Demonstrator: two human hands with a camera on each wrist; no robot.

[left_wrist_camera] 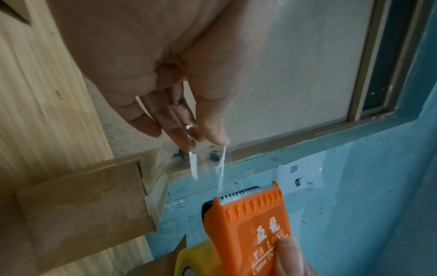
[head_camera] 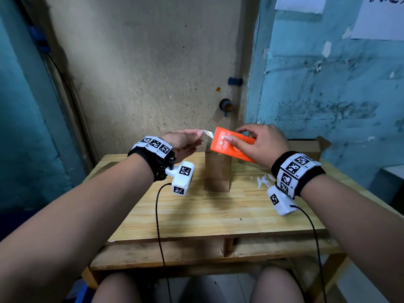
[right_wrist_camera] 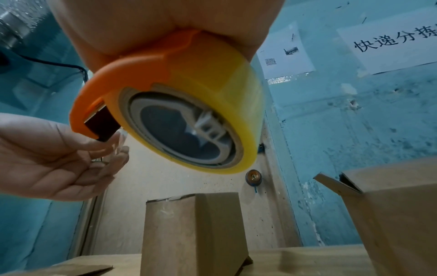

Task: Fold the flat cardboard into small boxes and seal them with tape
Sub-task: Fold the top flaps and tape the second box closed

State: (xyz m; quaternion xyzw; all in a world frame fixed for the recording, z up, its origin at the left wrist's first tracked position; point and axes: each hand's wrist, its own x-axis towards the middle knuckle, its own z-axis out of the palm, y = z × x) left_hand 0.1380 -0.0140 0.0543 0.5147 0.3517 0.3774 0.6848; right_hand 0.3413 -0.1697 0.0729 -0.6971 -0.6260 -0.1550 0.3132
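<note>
The hands are working together in the air above the tabletop [head_camera: 196, 211]. The right hand [head_camera: 260, 145] is gripping an orange tape dispenser [head_camera: 231, 147], fingers lying over its top and the thumb curled under it, with the serrated cutter edge facing the left hand [head_camera: 181, 143]. In the right wrist view the yellowish tape roll [right_wrist_camera: 212, 89] is sitting in the dispenser, held up under the palm. The left hand is pinching the free end of the clear tape [head_camera: 206, 134] between thumb and fingertips; the strip is stretching from those fingers across a short gap to the cutter. In the left wrist view the left fingertips [left_wrist_camera: 184, 138] are pointing toward the dispenser's teeth, with the shiny tape edges running between them.

A small folded cardboard box [head_camera: 217, 171] is standing upright on the tabletop, directly below the dispenser and the stretched tape, between the two hands and apart from both. Its top flaps are looking closed, and glossy tape is showing near its top in the left wrist view. A larger cardboard box [head_camera: 306, 147] with a raised flap is sitting at the far right of the tabletop, behind the right hand. White scraps [head_camera: 265, 180] are lying on the wood just beside the right wrist.
</note>
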